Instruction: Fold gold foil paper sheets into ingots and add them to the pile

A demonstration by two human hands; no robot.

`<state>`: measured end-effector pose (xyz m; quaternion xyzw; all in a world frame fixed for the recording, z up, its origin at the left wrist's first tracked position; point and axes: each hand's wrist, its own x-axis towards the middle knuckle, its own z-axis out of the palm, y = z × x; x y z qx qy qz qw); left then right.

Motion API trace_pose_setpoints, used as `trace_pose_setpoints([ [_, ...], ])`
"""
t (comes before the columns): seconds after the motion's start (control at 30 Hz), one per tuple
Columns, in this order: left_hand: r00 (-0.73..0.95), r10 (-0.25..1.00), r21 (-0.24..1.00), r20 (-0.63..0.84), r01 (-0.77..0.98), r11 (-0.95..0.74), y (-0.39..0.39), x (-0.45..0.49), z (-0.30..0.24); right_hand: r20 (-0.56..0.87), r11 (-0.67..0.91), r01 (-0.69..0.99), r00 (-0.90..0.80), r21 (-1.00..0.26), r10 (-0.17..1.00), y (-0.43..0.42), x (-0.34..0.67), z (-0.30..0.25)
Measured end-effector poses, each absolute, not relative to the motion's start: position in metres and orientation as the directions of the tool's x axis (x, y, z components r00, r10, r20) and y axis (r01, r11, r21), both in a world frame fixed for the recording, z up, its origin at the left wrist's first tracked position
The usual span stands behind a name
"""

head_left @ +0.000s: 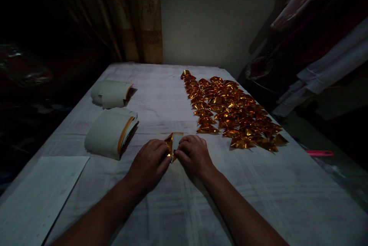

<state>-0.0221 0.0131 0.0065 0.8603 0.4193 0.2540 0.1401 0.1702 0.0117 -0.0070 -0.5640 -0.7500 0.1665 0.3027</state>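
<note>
Your left hand [151, 163] and right hand [197, 156] are close together just below the middle of the frame, fingers pinching the two sides of a partly folded paper [177, 141], gold and pale. Gold pieces [241, 117] lie in rows right of centre on the cloth [161, 100]. Two stacks [106, 131] curve at left. The sheet [37, 196], lower left, bears faint marks too dim to read.

Patterned, gold-toned curtain [140, 16], hanging in folds at 11 o'clock. Pale plain wall [212, 27] adjoining, 12 to 1 o'clock. Hanging garments [304, 0], 2 o'clock. Slim pink object [320, 153], type indeterminable, between 3 and 4 o'clock.
</note>
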Motion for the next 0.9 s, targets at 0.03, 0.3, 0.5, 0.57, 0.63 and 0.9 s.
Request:
trace_pose_setpoints([
  [0.03,0.519,0.795,0.456,0.315,0.652,-0.606,0.0131,-0.0221,0.0063,0.267,0.301,0.748,-0.171,-0.591,0.948,0.0112,0.169,-0.0067],
  [0.3,0.512,0.808,0.475,0.293,0.655,-0.588,0.0135,-0.0214,0.0051,0.26,0.291,0.763,-0.166,-0.577,0.951,0.0113,0.1672,-0.0077],
  [0.5,0.494,0.825,0.493,0.274,0.665,-0.562,0.0128,-0.0201,0.0064,0.265,0.298,0.759,-0.171,-0.579,0.949,0.0115,0.1672,-0.008],
  [0.57,0.491,0.828,0.493,0.272,0.667,-0.558,0.0127,-0.0198,0.0061,0.268,0.302,0.759,-0.174,-0.577,0.948,0.0114,0.1669,-0.0084],
  [0.63,0.482,0.83,0.495,0.279,0.669,-0.555,0.0127,-0.0195,0.005,0.267,0.303,0.762,-0.176,-0.573,0.947,0.0113,0.1666,-0.0088],
  [0.9,0.456,0.839,0.493,0.297,0.679,-0.544,0.013,-0.0173,0.0008,0.253,0.295,0.76,-0.176,-0.579,0.951,0.011,0.1675,-0.0086],
])
